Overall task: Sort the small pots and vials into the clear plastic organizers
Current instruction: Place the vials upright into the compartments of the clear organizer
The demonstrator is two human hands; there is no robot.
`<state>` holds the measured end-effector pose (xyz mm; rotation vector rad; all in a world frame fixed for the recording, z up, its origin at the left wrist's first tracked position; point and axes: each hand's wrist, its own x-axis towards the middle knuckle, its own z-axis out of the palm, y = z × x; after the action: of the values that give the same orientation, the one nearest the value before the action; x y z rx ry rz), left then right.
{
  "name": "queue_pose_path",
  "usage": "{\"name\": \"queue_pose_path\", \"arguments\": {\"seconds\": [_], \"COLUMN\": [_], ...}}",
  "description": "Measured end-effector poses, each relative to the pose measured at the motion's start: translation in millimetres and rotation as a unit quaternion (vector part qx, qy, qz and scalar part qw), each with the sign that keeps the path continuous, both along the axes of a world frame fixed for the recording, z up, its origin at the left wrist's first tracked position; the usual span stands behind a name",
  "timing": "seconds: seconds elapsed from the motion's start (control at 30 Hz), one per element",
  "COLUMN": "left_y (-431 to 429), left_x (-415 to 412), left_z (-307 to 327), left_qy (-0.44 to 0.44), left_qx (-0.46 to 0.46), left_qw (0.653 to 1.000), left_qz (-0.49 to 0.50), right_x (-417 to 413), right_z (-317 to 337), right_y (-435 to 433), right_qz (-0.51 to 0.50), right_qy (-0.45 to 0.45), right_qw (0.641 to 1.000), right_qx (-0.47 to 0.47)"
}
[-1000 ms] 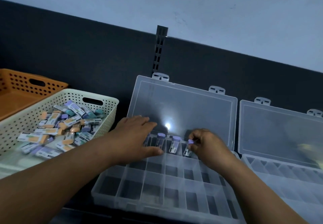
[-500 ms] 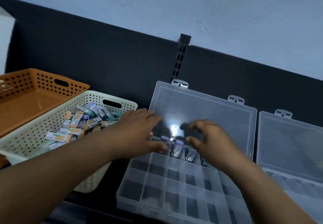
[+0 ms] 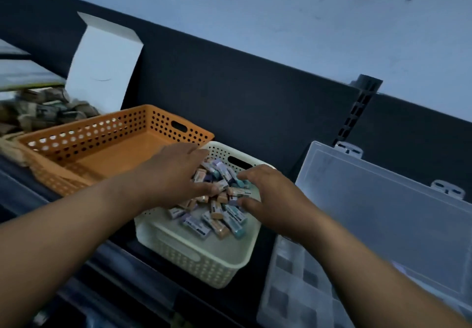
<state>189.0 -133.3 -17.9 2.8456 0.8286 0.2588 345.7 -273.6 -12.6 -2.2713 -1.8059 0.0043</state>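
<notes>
A cream perforated basket (image 3: 204, 261) in the middle holds a heap of several small labelled vials (image 3: 217, 215) with purple, teal and tan caps. My left hand (image 3: 173, 174) lies over the heap's left side, fingers spread and touching the vials. My right hand (image 3: 268, 194) reaches in from the right, its fingers and thumb apart above the vials, nothing gripped. The clear plastic organizer (image 3: 293, 289) sits at the lower right with its lid (image 3: 383, 212) propped open against the dark back panel.
An orange perforated basket (image 3: 84, 148) stands left of the cream one. Behind it are a white open carton (image 3: 102, 67) and a pile of brownish items (image 3: 38, 113). A dark panel and a slotted black upright (image 3: 357, 107) run along the back.
Both hands have left the organizer and moved left into the cream basket of vials. The view has swung left, so the organizer now sits at the right edge.
</notes>
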Motion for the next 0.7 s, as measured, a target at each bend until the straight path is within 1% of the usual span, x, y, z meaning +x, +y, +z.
{"name": "queue_pose_path", "arguments": {"seconds": [0.23,0.5,0.63,0.7], "left_y": [16.6,19.3,19.4,19.3], "left_x": [-10.9,-9.8,-10.8,-11.6], "left_z": [-16.2,-17.6,-18.6,-19.0], "left_qy": [0.004,-0.035,-0.037,-0.039], "left_qx": [-0.003,-0.039,-0.044,-0.044], "left_qw": [1.000,0.999,0.998,0.998], "left_qz": [0.001,-0.014,-0.015,-0.016], "right_x": [-0.7,13.9,12.1,13.1], "right_z": [-16.5,-25.2,-25.5,-25.3], "right_y": [62.3,112.5,120.8,120.9], "right_qz": [-0.019,-0.045,-0.033,-0.042], "right_qy": [0.024,0.069,0.065,0.063], "right_qw": [0.996,0.993,0.993,0.993], "right_qx": [-0.083,-0.088,-0.089,-0.086]}}
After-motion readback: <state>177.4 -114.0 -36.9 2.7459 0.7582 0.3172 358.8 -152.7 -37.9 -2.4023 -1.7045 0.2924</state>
